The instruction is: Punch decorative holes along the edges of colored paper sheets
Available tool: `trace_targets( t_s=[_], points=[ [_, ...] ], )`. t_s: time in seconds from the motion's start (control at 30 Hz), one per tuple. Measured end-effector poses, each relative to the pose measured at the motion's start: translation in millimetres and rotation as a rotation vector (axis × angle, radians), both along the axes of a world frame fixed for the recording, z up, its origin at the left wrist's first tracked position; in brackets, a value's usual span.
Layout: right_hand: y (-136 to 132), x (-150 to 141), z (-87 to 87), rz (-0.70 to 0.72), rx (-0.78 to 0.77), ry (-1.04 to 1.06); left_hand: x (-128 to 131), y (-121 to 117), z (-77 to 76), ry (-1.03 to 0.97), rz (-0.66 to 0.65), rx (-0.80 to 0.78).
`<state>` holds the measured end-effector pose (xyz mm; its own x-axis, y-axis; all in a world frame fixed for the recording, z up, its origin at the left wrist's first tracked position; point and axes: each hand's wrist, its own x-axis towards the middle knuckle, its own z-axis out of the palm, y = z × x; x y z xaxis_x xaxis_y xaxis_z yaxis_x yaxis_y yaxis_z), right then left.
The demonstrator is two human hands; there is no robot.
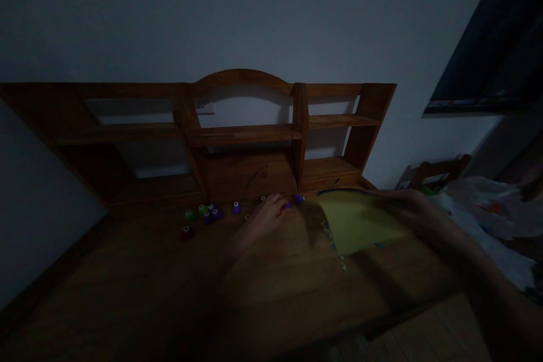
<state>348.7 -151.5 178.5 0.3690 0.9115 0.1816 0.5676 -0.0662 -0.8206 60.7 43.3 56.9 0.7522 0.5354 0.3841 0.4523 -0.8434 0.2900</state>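
My left hand is low over the desk, its fingers closed around a small red piece that is partly hidden. A small purple piece shows right beside the fingertips, and another purple piece lies tipped over just past them. With fingers closed on its right edge, my right hand holds a thin yellow sheet with a dark rim, tilted above the desk. Left of my left hand, several small cup-shaped pieces with pale ring tops stand, among them a purple one, a green one and a red one.
A wooden shelf unit runs along the back of the wooden desk. Small pale and blue bits lie by the yellow sheet's left edge. At right are a chair back and a white plastic bag. The room is dim.
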Motion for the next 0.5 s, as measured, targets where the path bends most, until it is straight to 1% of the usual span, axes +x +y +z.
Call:
trace_targets(
  t_s=[0.03,0.1,0.13,0.2,0.3,0.4,0.47,0.5],
  points=[
    [-6.5,10.7,3.7,-0.023,-0.002,-0.018,1.5,-4.3,-3.6,-0.001,-0.007,-0.04],
    [-20.0,27.3,7.7,-0.207,0.047,0.013,5.8,-14.0,-12.6,0.014,-0.029,-0.129],
    [-26.3,32.5,7.3,-0.302,0.085,0.052,8.7,-19.8,-17.3,0.04,-0.055,-0.173],
    [-37.0,37.9,0.9,-0.4,0.141,0.154,16.7,-33.2,-25.9,0.107,-0.121,-0.235],
    [-48.4,43.6,-21.9,-0.418,0.155,0.306,35.2,-54.1,-35.0,0.164,-0.21,-0.275],
    [-58.7,55.2,-49.1,-0.459,0.117,0.365,59.5,-67.3,-40.9,0.178,-0.223,-0.247],
    [-67.0,63.3,-61.1,-0.484,0.111,0.382,75.4,-70.4,-43.6,0.174,-0.196,-0.247],
    [-71.7,66.1,-64.1,-0.496,0.116,0.384,82.4,-70.8,-44.5,0.171,-0.186,-0.254]
  ],
)
